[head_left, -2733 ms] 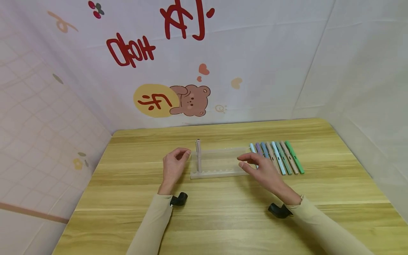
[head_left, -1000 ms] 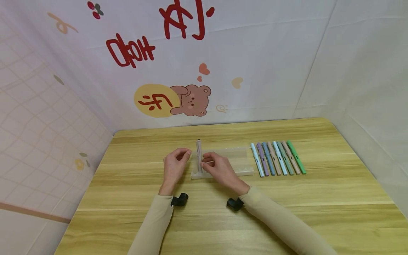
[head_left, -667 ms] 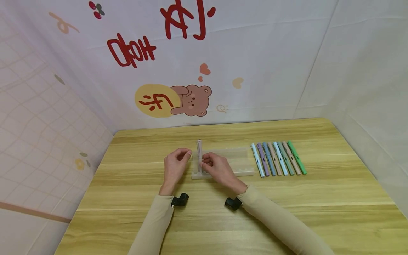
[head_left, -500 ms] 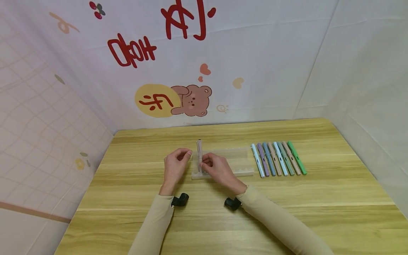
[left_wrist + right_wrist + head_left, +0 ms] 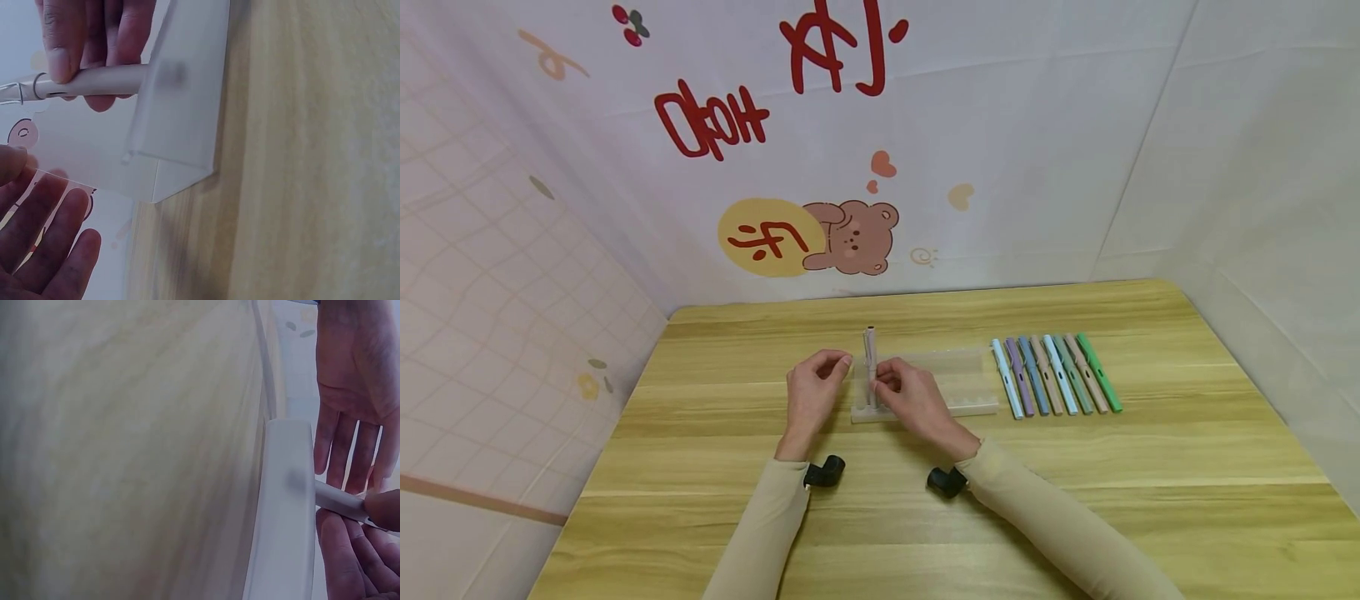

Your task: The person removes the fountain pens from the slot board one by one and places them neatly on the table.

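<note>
A pale pinkish-grey capped pen (image 5: pixel 871 346) stands upright in the clear pen stand (image 5: pixel 966 408), near its left end. My right hand (image 5: pixel 917 402) pinches the pen's lower part between thumb and fingers. In the left wrist view the pen's lower end (image 5: pixel 115 80) enters the stand's ledge, and its tip shows blurred through the plastic. My left hand (image 5: pixel 814 392) holds the left edge of the stand's back panel between thumb and index finger, its other fingers (image 5: pixel 59 237) loosely bent behind.
To the right of the stand lies a row of several capped pens, from a light blue pen (image 5: pixel 1007 379) to a green pen (image 5: pixel 1099 372). The wooden table (image 5: pixel 865 508) ends at a printed cloth wall (image 5: pixel 1037 167) at the back.
My right hand has come left from beside the row of pens to the upright pen and taken hold of it. The left hand has stayed at the stand's edge.
</note>
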Motion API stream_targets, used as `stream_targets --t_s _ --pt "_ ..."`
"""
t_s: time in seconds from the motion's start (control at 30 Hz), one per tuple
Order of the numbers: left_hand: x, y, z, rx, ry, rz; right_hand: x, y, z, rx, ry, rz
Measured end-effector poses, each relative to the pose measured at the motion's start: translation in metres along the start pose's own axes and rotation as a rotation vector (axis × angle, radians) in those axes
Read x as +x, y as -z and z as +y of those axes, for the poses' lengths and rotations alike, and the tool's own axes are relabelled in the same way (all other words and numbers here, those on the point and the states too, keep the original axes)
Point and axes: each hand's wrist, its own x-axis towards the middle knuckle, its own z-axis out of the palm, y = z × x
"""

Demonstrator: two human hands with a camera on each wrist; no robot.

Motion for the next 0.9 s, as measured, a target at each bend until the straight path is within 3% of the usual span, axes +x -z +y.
stream_targets --t_s 0.9 --pt "0.001 0.001 -0.002 0.000 -0.004 -0.002 -0.005 0.018 -0.022 0.096 0.055 0.131"
